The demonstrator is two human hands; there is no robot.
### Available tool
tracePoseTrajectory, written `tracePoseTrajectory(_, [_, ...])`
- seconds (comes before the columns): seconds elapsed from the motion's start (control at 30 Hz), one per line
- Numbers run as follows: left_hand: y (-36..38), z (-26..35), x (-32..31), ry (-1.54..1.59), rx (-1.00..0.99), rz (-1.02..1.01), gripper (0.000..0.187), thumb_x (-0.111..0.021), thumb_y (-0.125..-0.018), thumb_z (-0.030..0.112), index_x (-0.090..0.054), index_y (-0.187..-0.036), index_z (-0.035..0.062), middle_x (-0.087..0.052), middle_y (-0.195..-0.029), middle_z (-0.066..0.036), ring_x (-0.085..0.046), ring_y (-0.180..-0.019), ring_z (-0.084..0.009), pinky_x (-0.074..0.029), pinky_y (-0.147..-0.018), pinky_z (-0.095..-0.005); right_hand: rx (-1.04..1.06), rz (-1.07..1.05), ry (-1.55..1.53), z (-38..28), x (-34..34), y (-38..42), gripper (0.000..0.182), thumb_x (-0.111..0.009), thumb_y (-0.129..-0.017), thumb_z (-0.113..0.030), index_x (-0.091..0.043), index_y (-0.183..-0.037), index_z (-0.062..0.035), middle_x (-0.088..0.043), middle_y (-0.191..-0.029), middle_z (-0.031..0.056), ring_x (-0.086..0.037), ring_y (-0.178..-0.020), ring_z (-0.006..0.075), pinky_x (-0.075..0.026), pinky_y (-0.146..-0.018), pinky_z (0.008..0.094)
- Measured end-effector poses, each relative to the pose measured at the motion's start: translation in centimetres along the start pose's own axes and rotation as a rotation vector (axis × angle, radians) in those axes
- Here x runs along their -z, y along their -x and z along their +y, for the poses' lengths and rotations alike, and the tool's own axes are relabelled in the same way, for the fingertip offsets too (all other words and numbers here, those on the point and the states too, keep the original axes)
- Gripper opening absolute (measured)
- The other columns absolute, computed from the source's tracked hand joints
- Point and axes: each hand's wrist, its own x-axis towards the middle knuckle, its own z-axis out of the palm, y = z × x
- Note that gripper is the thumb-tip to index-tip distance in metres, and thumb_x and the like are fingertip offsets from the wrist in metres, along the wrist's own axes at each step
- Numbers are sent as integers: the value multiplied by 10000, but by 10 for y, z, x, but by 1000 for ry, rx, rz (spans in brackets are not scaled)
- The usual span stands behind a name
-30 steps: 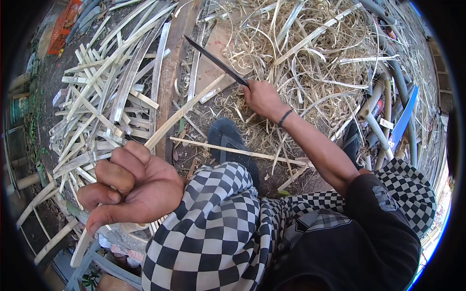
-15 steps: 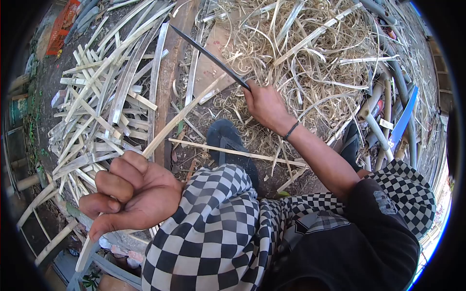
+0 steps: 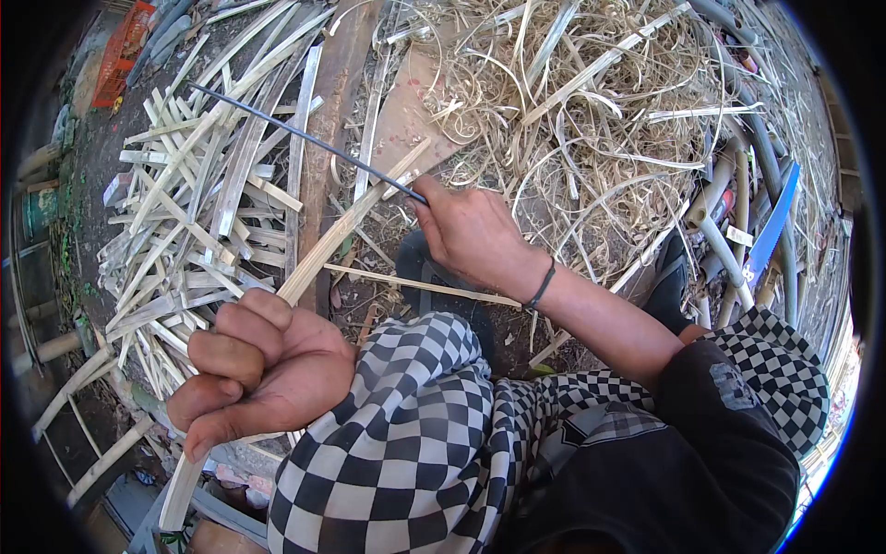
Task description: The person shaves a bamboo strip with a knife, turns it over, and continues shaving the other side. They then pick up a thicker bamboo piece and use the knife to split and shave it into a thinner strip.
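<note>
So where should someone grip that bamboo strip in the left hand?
Probably by its near end, from the person's side, palm up, as the left hand does. The bamboo strip is long and narrow, so fingers can wrap it. The knife in the right hand crosses towards its far end, so the near end looks safer.

A stretch of the pale strip (image 3: 332, 242) is hidden by the left hand (image 3: 286, 369), and the grip beneath the curled fingers (image 3: 223, 357) cannot be seen. The handle of the knife (image 3: 295, 132) is covered by the right hand (image 3: 475, 235); whether the strip is touched by the blade (image 3: 277, 122) cannot be told. The dark footwear (image 3: 414, 256) is partly masked by the checkered trousers (image 3: 397, 443), which are cut off by the bottom edge, as is the black shirt (image 3: 646, 480). The shavings (image 3: 628, 92) and the orange crate (image 3: 120, 51) are cropped by the top edge.
</note>
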Motion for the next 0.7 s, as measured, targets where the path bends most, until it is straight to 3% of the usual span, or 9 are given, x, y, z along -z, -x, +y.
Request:
tracePoseTrajectory(0.13, [3, 1, 6, 80, 6, -71, 481, -311, -1036, 615, -331, -837, 177, -252, -622, 29, -166, -501, -90, -225, -480, -266, -90, 154, 34, 74, -39, -30, 237, -534, -999, -199, -616, -1035, 20, -619, -629, 245, -633, -613, 471, -531, -643, 558])
tracePoseTrajectory(0.33, [0, 1, -12, -161, 19, 224, 533, -343, -1003, 668, -303, -795, 179, -214, -606, 32, -139, -501, -95, -193, -475, -277, -56, 80, -9, 14, -20, -5, 257, -526, -1006, -209, -613, -994, 33, -632, -649, 254, -646, -635, 466, -535, -644, 552])
tracePoseTrajectory(0.4, [0, 1, -4, -153, 11, 223, 532, -345, -1006, 664, -303, -793, 178, -210, -605, 32, -134, -503, -96, -185, -475, -279, -155, 92, -5, 33, -33, -18, 250, -524, -1003, -207, -603, -987, 30, -648, -671, 248, -668, -668, 451, -545, -660, 541])
tracePoseTrajectory(0.47, [0, 0, -6, -128, 16, 215, 530, -347, -1008, 661, -303, -792, 178, -205, -603, 32, -129, -506, -98, -177, -476, -282, -104, 111, 13, 37, -26, -24, 240, -527, -1007, -204, -607, -987, 22, -625, -630, 243, -648, -626, 456, -535, -637, 546])
tracePoseTrajectory(0.53, [2, 1, -12, -248, 19, 293, 569, -454, -961, 690, -268, -763, 190, -156, -613, 43, -148, -543, -100, -167, -527, -290, -42, 112, -22, 22, -17, -17, 248, -531, -1011, -208, -618, -967, 20, -604, -594, 240, -631, -588, 462, -529, -618, 547])
tracePoseTrajectory(0.7, [2, 2, -12, -241, -2, 300, 562, -421, -967, 702, -275, -785, 190, -153, -609, 40, -143, -544, -103, -169, -522, -290, -109, 146, -22, 33, -28, -25, 273, -526, -1012, -221, -632, -938, 20, -629, -631, 244, -645, -613, 464, -544, -661, 550])
